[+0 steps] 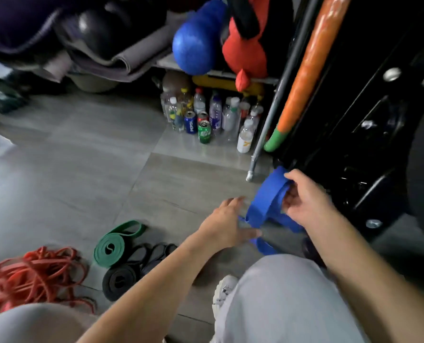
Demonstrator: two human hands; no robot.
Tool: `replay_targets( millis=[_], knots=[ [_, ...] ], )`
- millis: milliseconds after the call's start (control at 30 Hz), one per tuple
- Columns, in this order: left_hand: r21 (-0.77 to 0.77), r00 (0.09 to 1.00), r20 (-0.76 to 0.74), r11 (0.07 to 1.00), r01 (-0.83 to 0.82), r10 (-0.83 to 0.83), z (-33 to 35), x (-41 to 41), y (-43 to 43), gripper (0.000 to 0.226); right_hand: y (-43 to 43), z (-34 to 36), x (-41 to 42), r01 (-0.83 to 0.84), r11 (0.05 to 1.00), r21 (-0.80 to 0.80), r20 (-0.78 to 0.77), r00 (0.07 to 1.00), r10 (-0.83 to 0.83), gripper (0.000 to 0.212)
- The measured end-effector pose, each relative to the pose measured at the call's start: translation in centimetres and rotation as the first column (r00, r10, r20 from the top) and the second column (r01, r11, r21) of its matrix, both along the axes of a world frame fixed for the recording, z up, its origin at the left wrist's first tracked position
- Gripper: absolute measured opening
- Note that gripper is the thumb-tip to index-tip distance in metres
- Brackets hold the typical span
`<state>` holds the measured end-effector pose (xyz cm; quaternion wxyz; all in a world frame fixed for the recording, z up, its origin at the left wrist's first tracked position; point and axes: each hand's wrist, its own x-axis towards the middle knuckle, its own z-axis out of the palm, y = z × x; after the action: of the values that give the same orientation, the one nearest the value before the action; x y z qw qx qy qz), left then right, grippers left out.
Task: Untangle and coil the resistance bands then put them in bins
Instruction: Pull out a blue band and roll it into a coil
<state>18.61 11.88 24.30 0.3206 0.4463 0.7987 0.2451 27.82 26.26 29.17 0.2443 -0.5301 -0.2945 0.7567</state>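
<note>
Blue resistance band (265, 201): partly rolled and held just above the floor (94, 157) at the right of the scene, beside the foot of a black machine frame (354, 144).
Right hand (307, 196): grips the roll, thumb over its top edge and fingers curled into its side; this hand has the band.
Left hand (227, 222): fingers straight and spread, holding nothing, just left of the roll's lower edge. Motion blur hides whether the fingertips touch the band.
Loose tail (265, 243): the unrolled part drops from the roll toward the person and lies on the floor just under and behind the left hand, running roughly front to back.
Key relation: the tail lies below and to the right of the left fingers, so the left hand is the nearer one to feed it while the right turns the roll.
Green band (109, 247): coiled, on the floor well left of both hands, one loop trailing.
Black band (118, 280): coiled, touching the green one on its near side.
Red bands (27, 273): a tangled heap at the lower left, cut off by the picture's edge.
Hidden: the tail's end goes behind the right knee (280, 293). No bin can be made out.
</note>
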Motion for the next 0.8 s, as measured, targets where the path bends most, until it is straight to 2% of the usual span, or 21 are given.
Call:
replay_targets(
  millis=[67, 167, 200, 267, 367, 467, 500, 567, 600, 633, 667, 700, 767, 800],
  knots=[
    [0.069, 0.997, 0.064, 0.997, -0.035, 0.031, 2.4, 1.0, 0.0, 0.081, -1.4, 4.1, -0.3, -0.112, 0.984, 0.138, -0.045, 0.992, 0.12, 0.01],
    [0.172, 0.96, 0.265, 0.976, -0.136, 0.087, 5.7, 2.5, -0.8, 0.049, -3.5, 10.0, 0.5, -0.25, 0.86, 0.445, 0.051, 0.966, 0.254, 0.005],
    [0.189, 0.951, 0.296, 0.971, -0.148, 0.088, 6.7, 2.9, -1.4, 0.046, -4.1, 11.7, 1.1, -0.274, 0.799, 0.535, 0.09, 0.959, 0.269, 0.006],
    [0.184, 0.966, 0.243, 0.973, -0.139, 0.091, 8.4, 3.0, -2.9, 0.055, -5.1, 14.6, 2.2, -0.322, 0.679, 0.659, 0.155, 0.942, 0.296, 0.008],
    [0.259, 0.967, 0.069, 0.932, -0.254, 0.245, 10.9, 2.2, -5.7, 0.066, -6.1, 16.9, 3.3, -0.39, 0.592, 0.705, 0.205, 0.911, 0.357, 0.017],
    [0.452, 0.91, 0.035, 0.805, -0.383, 0.413, 13.8, 1.3, -7.7, 0.077, -7.6, 17.3, 3.5, -0.518, 0.488, 0.703, 0.299, 0.837, 0.458, 0.039],
    [0.495, 0.909, -0.019, 0.794, -0.352, 0.415, 14.6, 1.0, -8.1, 0.085, -8.2, 17.2, 3.3, -0.572, 0.431, 0.698, 0.35, 0.797, 0.493, 0.04],
    [0.474, 0.927, -0.158, 0.85, -0.23, 0.339, 15.9, 0.6, -8.6, 0.093, -9.6, 17.2, 2.8, -0.66, 0.329, 0.675, 0.436, 0.717, 0.543, 0.039],
    [0.422, 0.937, -0.208, 0.89, -0.172, 0.28, 16.3, 0.6, -8.8, 0.083, -10.1, 17.1, 2.7, -0.676, 0.313, 0.667, 0.441, 0.697, 0.566, 0.037],
    [0.361, 0.949, -0.217, 0.922, -0.139, 0.227, 16.5, 0.7, -9.2, 0.06, -10.4, 17.1, 2.6, -0.677, 0.318, 0.664, 0.434, 0.694, 0.574, 0.03],
    [0.311, 0.965, -0.171, 0.94, -0.138, 0.198, 16.6, 0.9, -9.7, 0.035, -10.7, 17.1, 2.6, -0.668, 0.329, 0.668, 0.417, 0.702, 0.577, 0.017],
    [0.292, 0.978, -0.086, 0.943, -0.159, 0.191, 16.4, 1.1, -10.3, 0.024, -10.7, 17.1, 2.7, -0.657, 0.333, 0.676, 0.402, 0.707, 0.582, 0.006],
    [0.298, 0.98, 0.063, 0.934, -0.2, 0.19, 15.7, 1.5, -11.5, 0.023, -10.4, 16.6, 3.0, -0.68, 0.258, 0.687, 0.437, 0.669, 0.601, 0.025],
    [0.304, 0.98, 0.088, 0.932, -0.199, 0.18, 15.3, 1.8, -11.9, 0.026, -10.4, 16.3, 3.1, -0.695, 0.199, 0.691, 0.472, 0.642, 0.604, 0.031]
  ],
)
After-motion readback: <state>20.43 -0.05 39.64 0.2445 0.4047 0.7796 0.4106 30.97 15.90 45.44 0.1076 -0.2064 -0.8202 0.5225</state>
